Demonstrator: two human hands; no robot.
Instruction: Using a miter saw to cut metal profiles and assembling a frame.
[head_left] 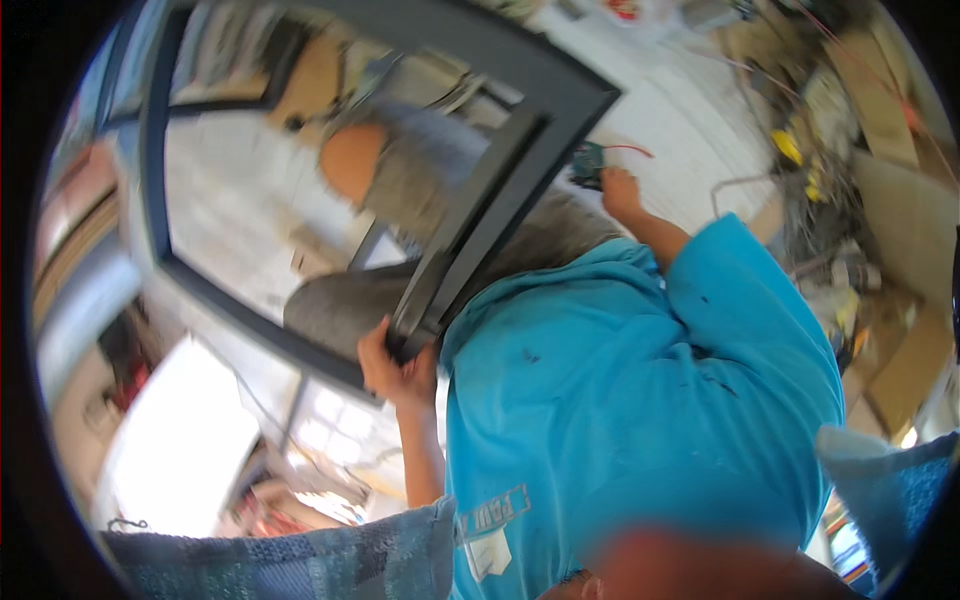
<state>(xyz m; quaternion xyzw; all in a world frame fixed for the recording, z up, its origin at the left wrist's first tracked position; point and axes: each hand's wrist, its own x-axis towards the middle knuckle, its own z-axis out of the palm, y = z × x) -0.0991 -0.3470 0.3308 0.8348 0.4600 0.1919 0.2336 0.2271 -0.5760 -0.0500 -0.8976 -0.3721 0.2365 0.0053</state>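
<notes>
A large dark grey rectangular frame stands tilted in front of my body, its middle open so my legs and the floor show through. A narrower dark bar runs along the frame's right-hand side. My left hand is closed around the lower end of that side, where bar and frame meet. Out to the right, my right hand is closed on a dark green tool; its exact kind is unclear. A thin red strand sticks out beside the tool.
Tangled wires and scraps lie at the right, beside cardboard pieces. A white panel leans at the lower left. Blue checked cloth hangs across the bottom. Pale floor extends beyond the frame.
</notes>
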